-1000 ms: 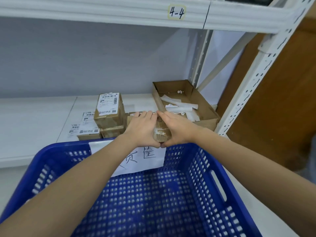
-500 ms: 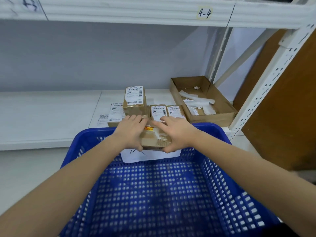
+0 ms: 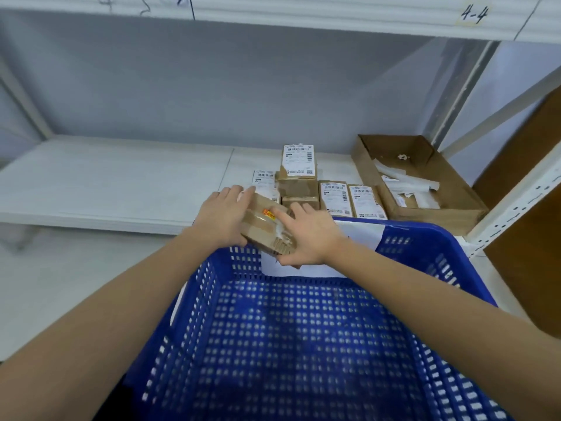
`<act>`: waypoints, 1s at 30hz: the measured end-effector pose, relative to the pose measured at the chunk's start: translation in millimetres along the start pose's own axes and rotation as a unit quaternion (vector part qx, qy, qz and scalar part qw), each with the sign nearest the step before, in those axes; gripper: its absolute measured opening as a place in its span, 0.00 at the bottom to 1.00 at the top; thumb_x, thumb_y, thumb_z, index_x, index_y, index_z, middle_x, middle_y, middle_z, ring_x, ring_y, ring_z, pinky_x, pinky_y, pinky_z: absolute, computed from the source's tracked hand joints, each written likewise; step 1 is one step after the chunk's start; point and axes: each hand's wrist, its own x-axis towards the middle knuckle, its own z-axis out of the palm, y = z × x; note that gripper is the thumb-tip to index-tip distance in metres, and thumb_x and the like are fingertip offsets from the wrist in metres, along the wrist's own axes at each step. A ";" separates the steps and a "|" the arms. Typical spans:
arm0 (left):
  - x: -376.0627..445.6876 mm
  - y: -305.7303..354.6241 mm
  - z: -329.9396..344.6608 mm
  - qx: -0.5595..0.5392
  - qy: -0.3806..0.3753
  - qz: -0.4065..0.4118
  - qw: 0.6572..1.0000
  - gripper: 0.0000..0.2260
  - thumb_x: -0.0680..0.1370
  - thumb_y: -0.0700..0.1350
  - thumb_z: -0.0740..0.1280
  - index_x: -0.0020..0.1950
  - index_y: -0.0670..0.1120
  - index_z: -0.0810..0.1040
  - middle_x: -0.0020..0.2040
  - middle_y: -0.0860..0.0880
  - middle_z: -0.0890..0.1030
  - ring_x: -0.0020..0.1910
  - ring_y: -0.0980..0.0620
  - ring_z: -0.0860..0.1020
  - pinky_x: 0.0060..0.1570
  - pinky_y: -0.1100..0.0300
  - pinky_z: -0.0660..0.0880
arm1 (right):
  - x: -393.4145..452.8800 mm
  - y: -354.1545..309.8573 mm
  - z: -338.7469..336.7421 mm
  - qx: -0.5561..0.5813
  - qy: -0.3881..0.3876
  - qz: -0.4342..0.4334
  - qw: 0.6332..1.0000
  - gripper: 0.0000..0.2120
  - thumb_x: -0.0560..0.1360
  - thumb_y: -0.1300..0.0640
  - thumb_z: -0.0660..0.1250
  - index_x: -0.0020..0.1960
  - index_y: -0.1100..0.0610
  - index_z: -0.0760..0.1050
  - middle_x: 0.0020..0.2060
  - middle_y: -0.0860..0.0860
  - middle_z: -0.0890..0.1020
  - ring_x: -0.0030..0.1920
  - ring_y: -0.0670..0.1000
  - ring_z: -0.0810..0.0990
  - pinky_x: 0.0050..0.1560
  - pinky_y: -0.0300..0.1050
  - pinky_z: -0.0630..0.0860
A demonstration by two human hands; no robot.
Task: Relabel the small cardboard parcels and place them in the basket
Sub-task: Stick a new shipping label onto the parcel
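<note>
- The white metal shelf board (image 3: 115, 180), flat and matte, spans nine to two o'clock under a perforated white upright (image 3: 513, 214).
- The blue perforated plastic basket (image 3: 303, 344), a deep rectangular crate with rows of small slots, fills six o'clock; a white paper sheet (image 3: 355, 235) hangs on its far wall.
- The open shallow brown cardboard tray (image 3: 455, 212) at two o'clock holds loose white paper strips (image 3: 406, 180).
- The stack of small brown cardboard parcels with white barcode labels (image 3: 299, 177) stands at twelve o'clock on the shelf, just beyond the basket rim; two labelled parcels (image 3: 349, 197) lie flat beside it.
- The small brown taped cardboard parcel (image 3: 265, 226), tilted, with glossy tape and an orange sticker, is held above the basket's far left corner.
- The left hand (image 3: 223, 215) cups the parcel's left side, fingers curled over its top.
- The right hand (image 3: 309, 235) grips its right end, thumb beneath and fingers across the top.
</note>
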 end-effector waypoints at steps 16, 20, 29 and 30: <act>59.9 -87.9 46.9 -0.118 -0.032 -0.161 0.979 0.23 0.79 0.53 0.62 0.70 0.43 0.69 0.66 0.45 0.72 0.65 0.44 0.69 0.61 0.52 0.67 | 116.0 -26.0 -17.4 0.042 0.039 0.108 0.992 0.40 0.69 0.32 0.63 0.70 0.54 0.57 0.55 0.57 0.71 0.55 0.57 0.74 0.40 0.45 0.68; 86.0 -95.9 63.0 -0.141 -0.056 -0.190 0.970 0.22 0.79 0.54 0.62 0.69 0.44 0.70 0.65 0.45 0.73 0.64 0.45 0.70 0.58 0.53 0.69 | 151.9 -19.6 -26.2 0.033 0.045 0.136 0.989 0.40 0.69 0.33 0.64 0.71 0.55 0.57 0.56 0.58 0.72 0.55 0.58 0.73 0.41 0.46 0.67; 132.8 -89.8 99.6 -0.211 -0.124 -0.228 0.942 0.19 0.77 0.55 0.65 0.61 0.43 0.73 0.57 0.45 0.75 0.57 0.46 0.74 0.47 0.57 0.67 | 205.0 2.5 -14.8 -0.019 0.012 0.182 0.983 0.40 0.69 0.33 0.63 0.70 0.58 0.56 0.53 0.58 0.72 0.44 0.56 0.72 0.38 0.46 0.67; 137.2 -89.0 102.5 -0.215 -0.135 -0.233 0.939 0.19 0.76 0.56 0.66 0.61 0.44 0.73 0.57 0.46 0.76 0.56 0.47 0.75 0.46 0.58 0.67 | 208.2 6.0 -12.0 -0.022 0.009 0.187 0.982 0.40 0.69 0.33 0.63 0.69 0.58 0.57 0.52 0.58 0.72 0.42 0.56 0.71 0.39 0.46 0.67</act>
